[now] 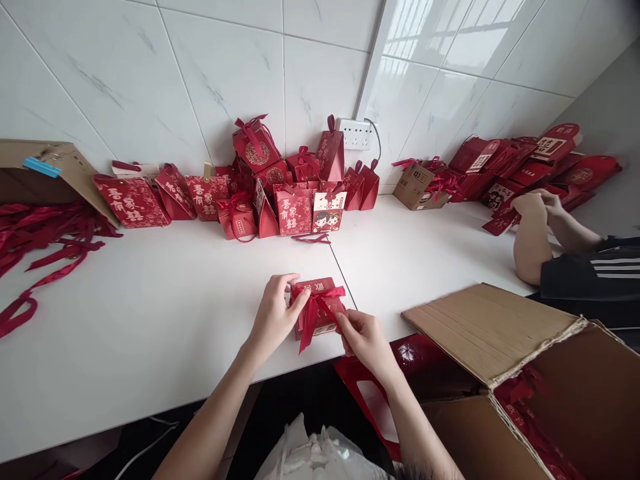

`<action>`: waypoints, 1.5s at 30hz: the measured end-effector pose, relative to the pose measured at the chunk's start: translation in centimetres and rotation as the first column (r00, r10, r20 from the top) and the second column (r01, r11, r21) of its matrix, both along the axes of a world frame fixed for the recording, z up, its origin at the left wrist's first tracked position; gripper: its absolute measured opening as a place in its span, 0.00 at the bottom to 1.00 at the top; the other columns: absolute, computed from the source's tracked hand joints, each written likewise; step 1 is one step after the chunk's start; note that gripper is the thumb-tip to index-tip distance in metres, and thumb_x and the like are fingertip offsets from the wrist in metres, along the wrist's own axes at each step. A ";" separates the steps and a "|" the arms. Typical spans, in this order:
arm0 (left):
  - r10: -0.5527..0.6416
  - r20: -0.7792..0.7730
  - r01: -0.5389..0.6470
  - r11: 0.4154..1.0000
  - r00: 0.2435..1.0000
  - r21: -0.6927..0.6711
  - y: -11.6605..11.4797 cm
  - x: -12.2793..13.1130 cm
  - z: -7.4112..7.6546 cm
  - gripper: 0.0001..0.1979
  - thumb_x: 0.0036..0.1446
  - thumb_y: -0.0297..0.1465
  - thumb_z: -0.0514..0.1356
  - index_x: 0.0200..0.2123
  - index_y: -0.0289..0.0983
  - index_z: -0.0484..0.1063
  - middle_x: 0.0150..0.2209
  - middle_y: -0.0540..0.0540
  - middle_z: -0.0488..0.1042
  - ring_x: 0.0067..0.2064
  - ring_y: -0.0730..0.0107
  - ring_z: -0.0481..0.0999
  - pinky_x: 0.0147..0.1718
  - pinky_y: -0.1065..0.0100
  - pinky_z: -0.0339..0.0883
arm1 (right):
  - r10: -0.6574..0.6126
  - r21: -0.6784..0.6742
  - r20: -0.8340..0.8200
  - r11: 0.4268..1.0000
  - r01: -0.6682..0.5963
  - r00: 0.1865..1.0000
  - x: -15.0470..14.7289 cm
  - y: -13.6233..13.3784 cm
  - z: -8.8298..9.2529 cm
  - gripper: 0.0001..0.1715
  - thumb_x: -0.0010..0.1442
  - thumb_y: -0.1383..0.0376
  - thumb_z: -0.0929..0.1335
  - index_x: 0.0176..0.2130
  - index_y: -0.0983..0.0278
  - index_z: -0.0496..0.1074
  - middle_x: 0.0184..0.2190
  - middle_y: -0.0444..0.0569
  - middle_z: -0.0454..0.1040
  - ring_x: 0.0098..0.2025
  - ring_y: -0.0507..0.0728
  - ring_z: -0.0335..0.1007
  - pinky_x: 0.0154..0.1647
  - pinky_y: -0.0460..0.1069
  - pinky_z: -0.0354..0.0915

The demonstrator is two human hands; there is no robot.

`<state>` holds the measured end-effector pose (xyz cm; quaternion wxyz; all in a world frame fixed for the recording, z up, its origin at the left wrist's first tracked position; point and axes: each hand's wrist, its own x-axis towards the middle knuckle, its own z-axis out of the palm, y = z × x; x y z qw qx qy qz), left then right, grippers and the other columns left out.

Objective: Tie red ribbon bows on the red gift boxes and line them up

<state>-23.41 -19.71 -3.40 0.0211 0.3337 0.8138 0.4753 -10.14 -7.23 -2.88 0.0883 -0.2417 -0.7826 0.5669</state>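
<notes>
A small red gift box with a red ribbon bow lies near the front edge of the white table. My left hand grips its left side, fingers closed round the box and ribbon. My right hand pinches the ribbon at the box's right lower corner. Both hands touch the box.
Finished red boxes and bags stand along the tiled wall. Loose red ribbons spill from a cardboard box at left. An open carton sits at right front. Another person's arms rest by a red pile at right.
</notes>
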 end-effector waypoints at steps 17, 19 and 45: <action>-0.243 -0.037 0.235 0.959 0.969 -0.159 0.4 -2.6 1.2 0.05 0.55 0.33 0.56 0.29 0.39 0.69 0.46 0.44 0.69 0.52 0.57 0.65 0.54 0.53 0.58 | 0.183 -0.089 0.101 0.981 -0.175 0.978 -1.2 -4.5 -1.7 0.29 0.60 0.44 0.59 0.27 0.64 0.67 0.16 0.44 0.68 0.14 0.49 0.62 0.17 0.44 0.56; -0.272 -0.048 0.261 0.952 0.961 -0.162 0.5 -2.7 1.1 0.06 0.55 0.34 0.56 0.32 0.40 0.71 0.50 0.44 0.68 0.55 0.56 0.63 0.57 0.51 0.55 | 0.137 -0.233 0.010 0.964 -0.131 0.990 -2.0 -4.9 -2.8 0.32 0.59 0.41 0.58 0.30 0.66 0.68 0.15 0.42 0.66 0.13 0.49 0.62 0.15 0.43 0.57; -0.322 0.161 0.336 0.939 0.933 -0.074 1.8 -2.8 0.2 0.07 0.52 0.37 0.60 0.26 0.41 0.70 0.46 0.46 0.71 0.53 0.58 0.67 0.55 0.55 0.60 | -0.234 0.342 -0.089 0.906 0.250 0.968 1.0 0.2 1.1 0.31 0.61 0.44 0.56 0.18 0.62 0.58 0.12 0.40 0.54 0.17 0.49 0.48 0.20 0.46 0.47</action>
